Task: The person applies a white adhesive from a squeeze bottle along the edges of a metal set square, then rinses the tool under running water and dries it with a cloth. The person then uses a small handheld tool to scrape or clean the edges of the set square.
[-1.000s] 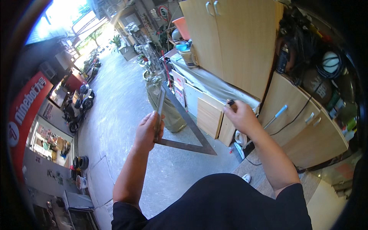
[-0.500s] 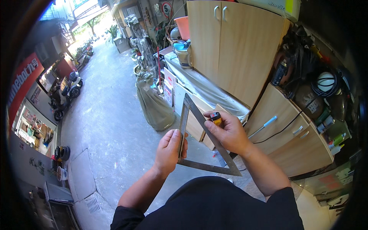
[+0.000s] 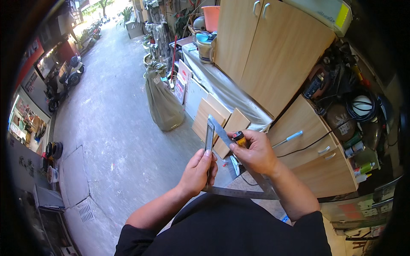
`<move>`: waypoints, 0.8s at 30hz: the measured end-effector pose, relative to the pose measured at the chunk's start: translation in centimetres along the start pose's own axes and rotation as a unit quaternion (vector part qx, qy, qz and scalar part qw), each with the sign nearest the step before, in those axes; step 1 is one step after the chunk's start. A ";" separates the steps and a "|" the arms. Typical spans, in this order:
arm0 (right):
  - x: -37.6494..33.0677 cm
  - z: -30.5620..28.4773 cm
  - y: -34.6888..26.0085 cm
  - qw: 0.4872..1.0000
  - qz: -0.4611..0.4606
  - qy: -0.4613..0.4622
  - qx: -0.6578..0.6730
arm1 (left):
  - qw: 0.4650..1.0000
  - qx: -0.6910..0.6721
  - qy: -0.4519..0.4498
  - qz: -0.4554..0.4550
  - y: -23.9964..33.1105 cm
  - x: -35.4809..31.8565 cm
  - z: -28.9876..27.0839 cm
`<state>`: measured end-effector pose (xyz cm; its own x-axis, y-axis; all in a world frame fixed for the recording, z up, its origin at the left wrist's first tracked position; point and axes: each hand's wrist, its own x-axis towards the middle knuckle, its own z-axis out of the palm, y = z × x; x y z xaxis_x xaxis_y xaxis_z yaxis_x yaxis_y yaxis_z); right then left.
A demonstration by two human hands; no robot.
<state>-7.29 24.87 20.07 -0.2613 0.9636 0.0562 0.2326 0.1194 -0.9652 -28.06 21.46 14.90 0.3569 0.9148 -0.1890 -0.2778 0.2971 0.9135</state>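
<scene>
A metal triangle square (image 3: 239, 193) with ruler markings is held up before my chest, one corner pointing away from me. My left hand (image 3: 199, 170) is closed around its thicker left edge, the thumb lying along the metal. On the opposite side, my right hand (image 3: 257, 154) pinches the slanted edge between thumb and fingers. A small yellow-and-black tool (image 3: 240, 138) with a bit of red sticks out of the same right hand, above the thumb. Its kind is hard to make out, as the fingers hide most of it.
Tall wooden cabinets (image 3: 273, 51) and a low one (image 3: 305, 128) stand on the right. Wooden boards (image 3: 232, 128) lean beyond my hands. A tied grey-green sack (image 3: 164, 104) stands on the concrete lane (image 3: 115, 128). Tools and a coiled black cable (image 3: 363, 96) crowd the right side.
My view has shifted, so the surroundings sit differently. The triangle square has turned slightly, its upper edge now catching light. Both hands keep their hold.
</scene>
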 end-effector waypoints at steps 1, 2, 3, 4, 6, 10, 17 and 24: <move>0.0 0.1 0.2 1.000 -0.002 0.003 0.007 | 1.000 -0.001 0.002 -0.003 -0.1 0.1 0.0; 0.0 0.2 0.3 1.000 0.001 0.005 0.021 | 1.000 -0.005 0.001 0.002 -0.1 0.2 -0.1; 0.0 0.2 0.3 1.000 0.005 0.007 0.013 | 1.000 -0.007 0.000 0.007 -0.2 0.3 -0.1; -0.1 0.2 0.3 1.000 0.013 0.008 0.011 | 1.000 -0.011 0.000 0.005 -0.2 0.4 -0.2; 0.0 0.2 0.4 1.000 0.017 0.009 0.005 | 1.000 -0.019 0.001 0.000 -0.2 0.5 -0.3; 0.1 0.5 0.7 1.000 0.007 0.015 0.003 | 0.999 -0.042 -0.001 -0.028 -0.1 0.6 -0.5; 0.0 0.5 0.5 0.999 -0.020 0.017 -0.029 | 0.998 -0.054 -0.015 -0.038 0.2 0.4 -0.6; -0.3 0.8 0.2 0.998 -0.038 0.034 -0.044 | 0.998 -0.057 -0.019 -0.034 -0.2 0.4 -0.5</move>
<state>-7.89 24.37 19.64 -0.2187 0.9645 0.1483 0.2959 0.2103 -0.9318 -28.35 21.87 14.48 0.4118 0.8809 -0.2334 -0.3509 0.3897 0.8515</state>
